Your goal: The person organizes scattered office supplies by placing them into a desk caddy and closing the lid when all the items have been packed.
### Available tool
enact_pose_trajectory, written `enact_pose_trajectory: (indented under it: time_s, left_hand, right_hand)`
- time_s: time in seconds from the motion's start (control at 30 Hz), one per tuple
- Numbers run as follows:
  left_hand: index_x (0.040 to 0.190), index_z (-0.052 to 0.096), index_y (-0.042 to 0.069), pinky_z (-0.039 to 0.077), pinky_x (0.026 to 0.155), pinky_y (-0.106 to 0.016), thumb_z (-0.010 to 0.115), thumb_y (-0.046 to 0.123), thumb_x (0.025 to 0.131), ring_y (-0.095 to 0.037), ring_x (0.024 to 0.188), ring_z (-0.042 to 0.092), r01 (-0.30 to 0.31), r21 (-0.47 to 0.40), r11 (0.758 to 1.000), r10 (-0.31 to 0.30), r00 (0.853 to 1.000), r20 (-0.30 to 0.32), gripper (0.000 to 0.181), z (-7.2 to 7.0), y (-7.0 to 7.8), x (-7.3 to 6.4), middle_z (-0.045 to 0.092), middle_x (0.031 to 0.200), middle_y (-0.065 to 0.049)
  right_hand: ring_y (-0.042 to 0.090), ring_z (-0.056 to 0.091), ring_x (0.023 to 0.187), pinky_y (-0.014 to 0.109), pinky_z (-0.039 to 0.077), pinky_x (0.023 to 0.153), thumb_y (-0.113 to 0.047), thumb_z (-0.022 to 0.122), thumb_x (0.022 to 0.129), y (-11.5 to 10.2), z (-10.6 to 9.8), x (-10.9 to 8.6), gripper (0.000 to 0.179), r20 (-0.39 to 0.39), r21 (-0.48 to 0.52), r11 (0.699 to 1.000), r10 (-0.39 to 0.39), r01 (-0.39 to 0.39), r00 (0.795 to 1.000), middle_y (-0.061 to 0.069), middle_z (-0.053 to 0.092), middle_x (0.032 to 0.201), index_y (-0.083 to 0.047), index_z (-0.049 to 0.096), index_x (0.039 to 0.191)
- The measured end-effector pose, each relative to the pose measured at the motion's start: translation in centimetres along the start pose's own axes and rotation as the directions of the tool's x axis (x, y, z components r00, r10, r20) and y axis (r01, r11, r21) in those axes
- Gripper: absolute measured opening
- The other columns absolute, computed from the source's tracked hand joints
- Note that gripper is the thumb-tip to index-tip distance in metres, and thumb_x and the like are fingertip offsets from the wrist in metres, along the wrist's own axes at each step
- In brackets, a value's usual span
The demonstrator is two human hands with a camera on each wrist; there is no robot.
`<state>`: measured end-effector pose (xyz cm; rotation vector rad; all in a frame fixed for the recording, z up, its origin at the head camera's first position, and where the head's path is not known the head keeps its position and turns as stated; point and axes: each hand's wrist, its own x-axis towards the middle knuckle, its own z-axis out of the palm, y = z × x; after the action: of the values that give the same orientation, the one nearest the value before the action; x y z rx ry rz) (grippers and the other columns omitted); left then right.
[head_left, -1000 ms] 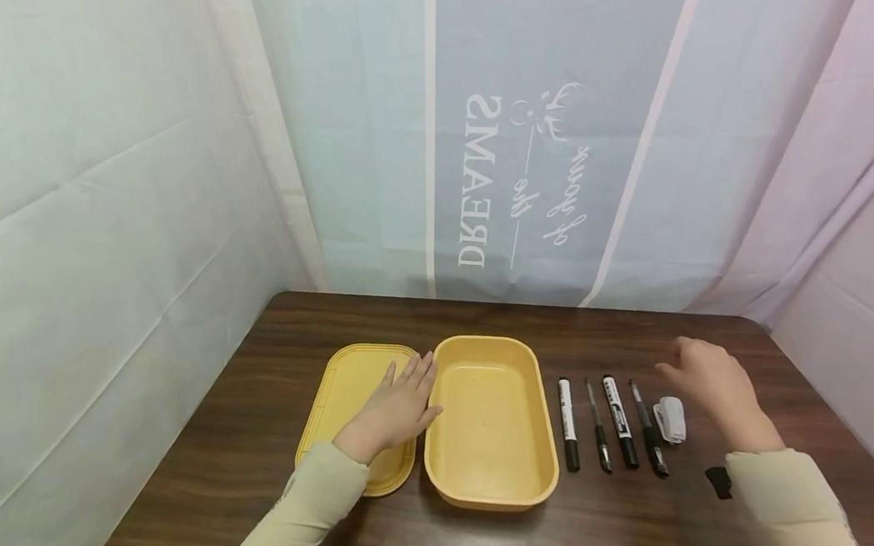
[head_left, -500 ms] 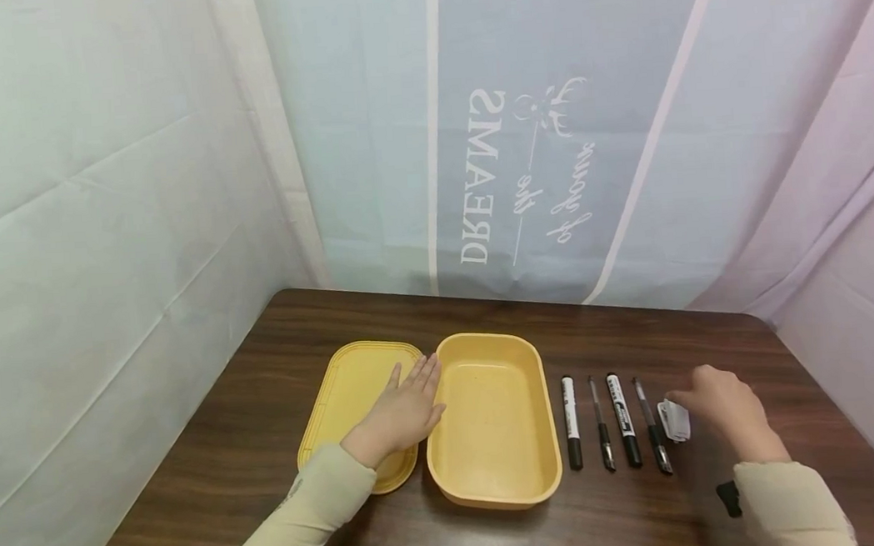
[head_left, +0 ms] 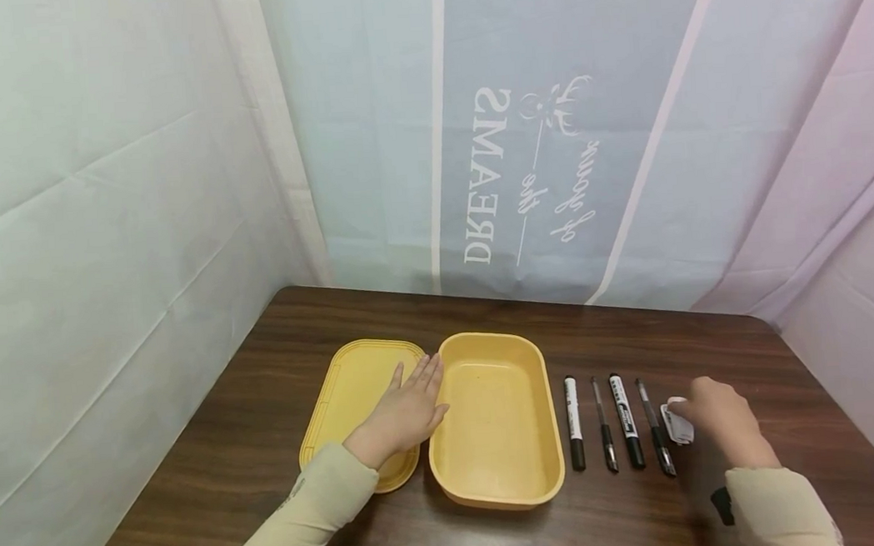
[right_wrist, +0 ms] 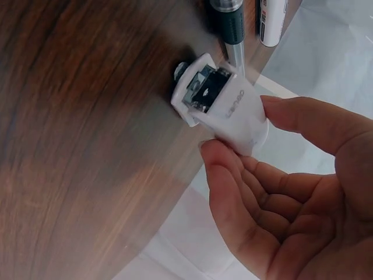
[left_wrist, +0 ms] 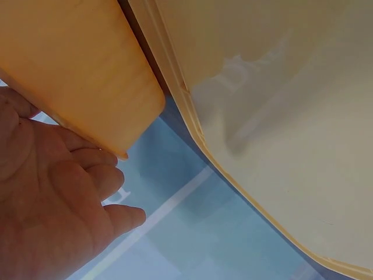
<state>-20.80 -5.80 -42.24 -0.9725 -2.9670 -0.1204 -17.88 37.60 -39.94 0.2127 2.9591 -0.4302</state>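
A yellow box (head_left: 494, 420) without a cover stands on the table, with a matching yellow lid (head_left: 350, 387) flat to its left. My left hand (head_left: 401, 415) lies across the gap over the lid, fingers straight, touching the box's left wall. In the left wrist view that hand (left_wrist: 64, 186) is against the rim of the box (left_wrist: 81, 64). At the right, thumb and index finger of my right hand (head_left: 726, 424) pinch a small white stapler (head_left: 677, 425). The right wrist view shows the stapler (right_wrist: 236, 114) between thumb and fingers, its dark metal end away from the palm.
Between box and stapler lie a white marker (head_left: 574, 423), a pen (head_left: 604, 426), a second marker (head_left: 626, 420) and another pen (head_left: 655, 427), side by side. A small black object (head_left: 722, 506) is by the right sleeve. Curtains (head_left: 369, 143) hang behind the table.
My right hand has come down and closed its fingers on the stapler, which is slightly turned. The left hand has stayed at the box. The head view has shifted slightly.
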Motion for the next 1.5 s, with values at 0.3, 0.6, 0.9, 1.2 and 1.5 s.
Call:
enact_pose_trajectory:
  time_s: [0.3, 0.6, 0.9, 1.2, 1.5]
  left_hand:
    - [0.147, 0.022, -0.005, 0.014, 0.111, -0.055, 0.039, 0.035, 0.101, -0.029, 0.142, 0.017, 0.008, -0.001, 1.000, -0.008, 1.000, 0.007, 0.063, 0.0, -0.1, -0.2, 0.022, 0.153, -0.016]
    - [0.147, 0.023, -0.004, 0.014, 0.111, -0.055, 0.040, 0.036, 0.101, -0.028, 0.142, 0.018, 0.000, -0.006, 1.000, 0.000, 1.000, 0.021, 0.063, -0.2, 0.1, -0.2, 0.022, 0.153, -0.016]
    - [0.147, 0.022, -0.004, 0.015, 0.111, -0.055, 0.039, 0.035, 0.101, -0.029, 0.142, 0.018, 0.003, -0.003, 1.000, -0.003, 1.000, 0.018, 0.063, -0.3, 0.0, -0.1, 0.022, 0.153, -0.016]
    - [0.148, 0.022, -0.003, 0.014, 0.111, -0.055, 0.037, 0.038, 0.101, -0.027, 0.142, 0.017, 0.007, 0.013, 1.000, -0.008, 1.000, 0.018, 0.063, -0.2, 0.0, -0.1, 0.023, 0.153, -0.015]
    - [0.148, 0.022, -0.002, 0.012, 0.112, -0.055, 0.038, 0.038, 0.101, -0.026, 0.142, 0.015, 0.014, -0.002, 1.000, -0.014, 1.000, 0.021, 0.063, 0.0, -0.2, 0.0, 0.020, 0.154, -0.013]
  right_hand:
    - [0.027, 0.050, 0.061, 0.042, 0.043, 0.051, -0.021, 0.060, 0.084, -0.7, 0.4, 0.2, 0.028, -0.012, 0.010, 0.999, 0.048, -0.048, 0.999, 0.015, 0.055, 0.070, 0.007, 0.058, 0.079]
    - [0.024, 0.047, 0.058, 0.037, 0.041, 0.048, -0.021, 0.062, 0.083, -0.6, 0.8, 0.0, 0.026, -0.017, 0.010, 0.997, 0.074, -0.074, 0.997, 0.010, 0.051, 0.065, 0.001, 0.056, 0.071]
    - [0.025, 0.048, 0.058, 0.038, 0.042, 0.048, -0.025, 0.064, 0.083, -0.4, 0.7, 0.3, 0.032, -0.011, 0.026, 0.996, 0.087, -0.087, 0.996, 0.012, 0.053, 0.065, 0.004, 0.058, 0.072]
    - [0.018, 0.051, 0.053, 0.033, 0.040, 0.048, -0.032, 0.065, 0.083, 1.3, 0.1, 0.0, 0.039, 0.002, 0.105, 0.992, 0.074, -0.074, 0.997, 0.002, 0.050, 0.056, -0.008, 0.048, 0.057]
    - [0.019, 0.067, 0.061, 0.033, 0.056, 0.058, -0.025, 0.063, 0.086, 4.2, 0.4, 0.7, 0.059, 0.116, 0.388, 0.912, 0.095, -0.133, 0.989, 0.010, 0.065, 0.070, 0.031, 0.053, 0.097]
